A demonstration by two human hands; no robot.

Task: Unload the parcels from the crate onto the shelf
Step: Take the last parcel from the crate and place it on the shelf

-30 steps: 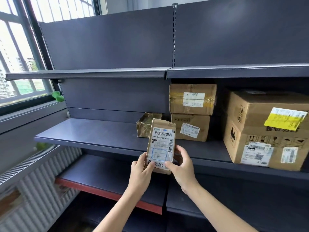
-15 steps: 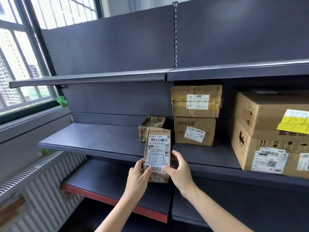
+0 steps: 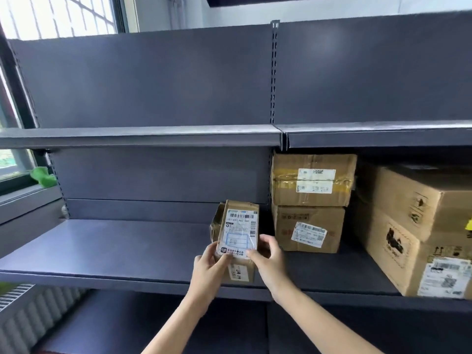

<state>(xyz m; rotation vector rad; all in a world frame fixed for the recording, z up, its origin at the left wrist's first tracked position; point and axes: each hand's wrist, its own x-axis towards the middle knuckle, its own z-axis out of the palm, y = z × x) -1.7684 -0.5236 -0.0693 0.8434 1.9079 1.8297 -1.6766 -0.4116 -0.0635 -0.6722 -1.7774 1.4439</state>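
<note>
A small brown cardboard parcel (image 3: 238, 226) with a white shipping label stands on end at the middle shelf (image 3: 115, 249). My left hand (image 3: 208, 272) grips its lower left side and my right hand (image 3: 268, 261) grips its lower right side. Whether its bottom touches the shelf board is unclear. Behind it a crumpled tan parcel (image 3: 215, 224) peeks out on the left. The crate is out of view.
Two stacked cardboard boxes (image 3: 310, 203) sit right of the parcel, and a large box (image 3: 419, 226) stands at the far right. An upper shelf (image 3: 140, 135) overhangs the middle one. A lower shelf (image 3: 127, 325), a window (image 3: 15, 162) and a radiator (image 3: 28, 310) lie to the left.
Both hands have carried the parcel forward and up over the middle shelf, nearer the crumpled parcel. The view has moved closer and tilted upward.
</note>
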